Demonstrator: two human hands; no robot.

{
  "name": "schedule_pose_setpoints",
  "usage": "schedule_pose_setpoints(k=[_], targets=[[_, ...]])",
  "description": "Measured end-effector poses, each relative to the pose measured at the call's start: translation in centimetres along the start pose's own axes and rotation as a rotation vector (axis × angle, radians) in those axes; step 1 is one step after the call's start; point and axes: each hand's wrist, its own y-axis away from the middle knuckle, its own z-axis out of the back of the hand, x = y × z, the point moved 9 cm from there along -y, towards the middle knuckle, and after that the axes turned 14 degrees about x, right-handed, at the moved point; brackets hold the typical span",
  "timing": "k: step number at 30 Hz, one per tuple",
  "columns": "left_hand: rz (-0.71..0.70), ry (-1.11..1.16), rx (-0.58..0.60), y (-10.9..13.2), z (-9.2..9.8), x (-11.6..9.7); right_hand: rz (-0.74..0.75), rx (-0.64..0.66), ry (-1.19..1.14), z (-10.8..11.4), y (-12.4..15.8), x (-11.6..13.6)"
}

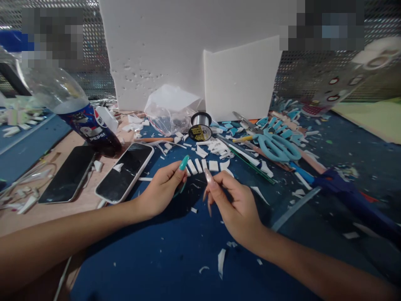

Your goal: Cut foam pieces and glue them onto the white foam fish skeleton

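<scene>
My left hand, with long teal nails, is closed in a pinch of thumb and fingers just above the blue table surface. My right hand, with long pinkish nails, pinches too, a short way to the right. Whatever either pinch holds is too small or thin to make out. Just beyond the fingertips lies a row of small white foam pieces. Behind them a spool of clear line stands on its edge, with a heap of white offcuts beside it.
Light-blue-handled scissors and a green strip lie to the right. Two phones and a tilted Pepsi bottle are on the left. A large white foam board stands at the back. Foam scraps are scattered about.
</scene>
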Motion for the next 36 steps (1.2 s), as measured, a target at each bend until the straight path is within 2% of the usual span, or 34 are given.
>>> schedule_pose_setpoints(k=[13, 20, 36], targets=[[-0.042, 0.027, 0.088, -0.1, -0.7, 0.0, 0.033, 0.068, 0.009, -0.5, -0.5, 0.4], [-0.033, 0.038, 0.132, -0.3, -1.3, -0.2, 0.065, 0.050, 0.064, -0.5, -0.5, 0.9], [-0.026, 0.059, 0.144, -0.2, -1.4, 0.1, 0.077, 0.072, 0.069, -0.8, -0.5, 1.2]])
